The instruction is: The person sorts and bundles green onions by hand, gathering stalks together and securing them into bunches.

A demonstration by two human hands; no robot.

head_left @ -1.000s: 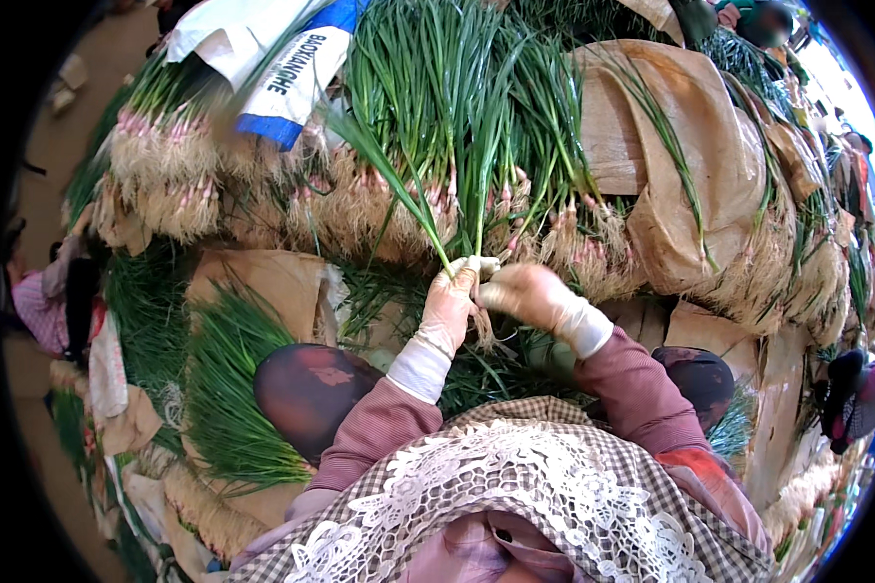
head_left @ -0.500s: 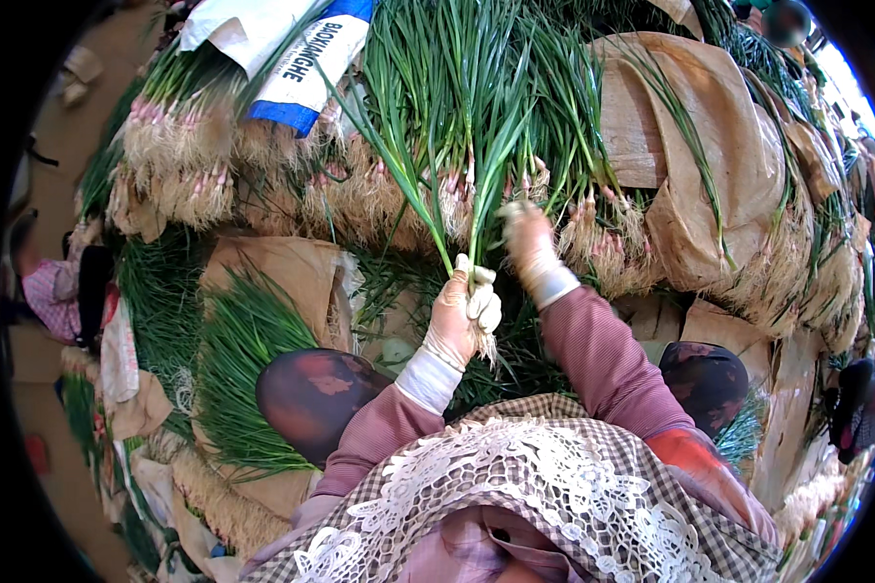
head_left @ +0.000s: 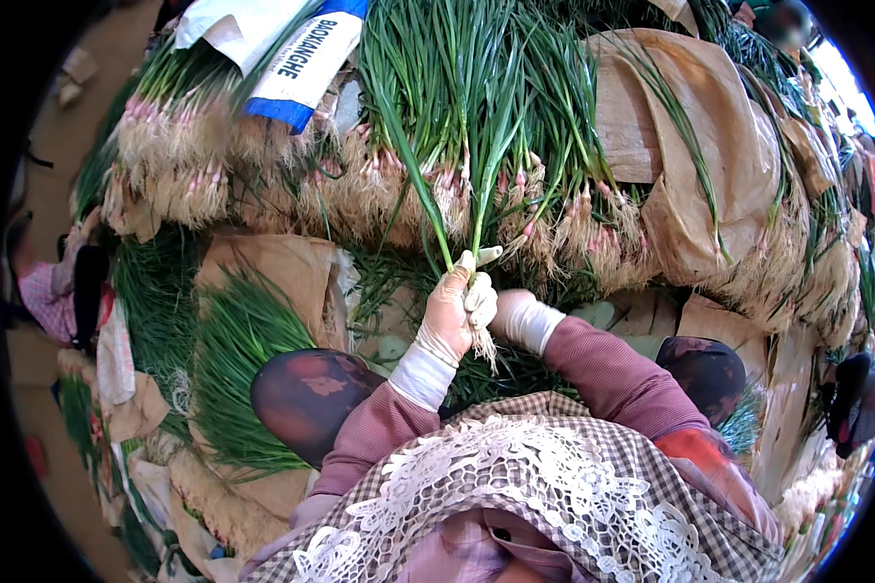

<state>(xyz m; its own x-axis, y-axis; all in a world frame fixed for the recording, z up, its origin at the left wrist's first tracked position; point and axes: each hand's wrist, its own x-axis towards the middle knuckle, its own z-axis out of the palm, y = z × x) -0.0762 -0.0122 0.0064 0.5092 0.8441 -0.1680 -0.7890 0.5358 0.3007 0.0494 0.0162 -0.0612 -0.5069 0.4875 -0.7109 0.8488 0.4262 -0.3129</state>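
Observation:
In front of my knees, my left hand (head_left: 447, 313) is closed around a few green garlic stalks (head_left: 428, 209). Pale coverings wrap its fingers. The long leaves point up and away, and the pale roots (head_left: 482, 348) hang out below the fist. Close against it on the right is my right hand (head_left: 509, 309). Its fingers are hidden behind the left hand, so whether they grip anything does not show. Beyond both hands lies a thick row of green garlic (head_left: 447, 87), pinkish stem ends and roots toward me.
Brown sacking (head_left: 690, 126) covers part of the row at the right. A white and blue printed bag (head_left: 306, 68) lies over it at the left. More green leaves (head_left: 248, 374) rest on brown sheeting beside my left knee (head_left: 311, 398). Another person (head_left: 53, 287) is at the far left.
My right hand has come back from the row, down and toward me, to beside my left hand. The left hand keeps its hold on the stalks, almost in place.

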